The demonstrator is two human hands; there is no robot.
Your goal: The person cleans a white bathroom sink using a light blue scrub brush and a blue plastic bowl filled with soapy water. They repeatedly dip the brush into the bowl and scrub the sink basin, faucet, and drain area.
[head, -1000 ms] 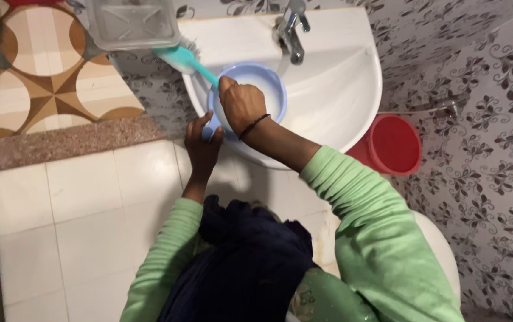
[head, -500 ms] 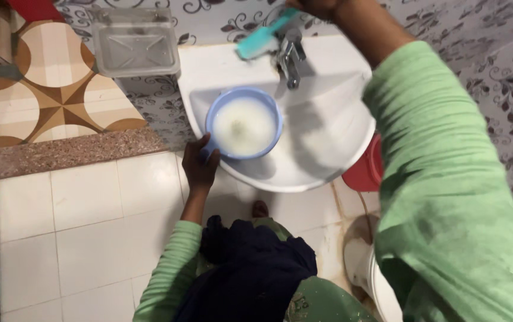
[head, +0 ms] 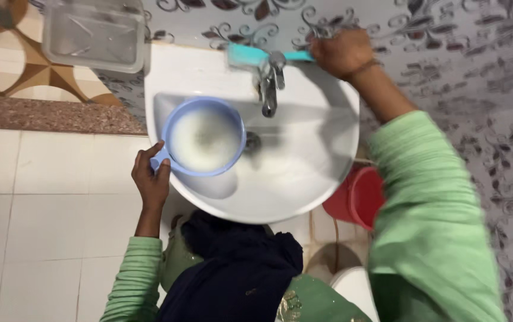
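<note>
Mug (head: pixel 204 139), round, pale blue, milky inside, gripped by left hand (head: pixel 151 179); right hand (head: pixel 341 52) grips teal brush (head: pixel 249 55).

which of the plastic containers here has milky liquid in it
The blue mug, held over the sink by the left hand. The clear box on the ledge and the red bucket on the floor show none.

We have lifted our right hand (head: pixel 341 52) and the teal brush (head: pixel 250 55) out of the blue mug (head: pixel 204 138) to behind the tap (head: pixel 268 83).
</note>
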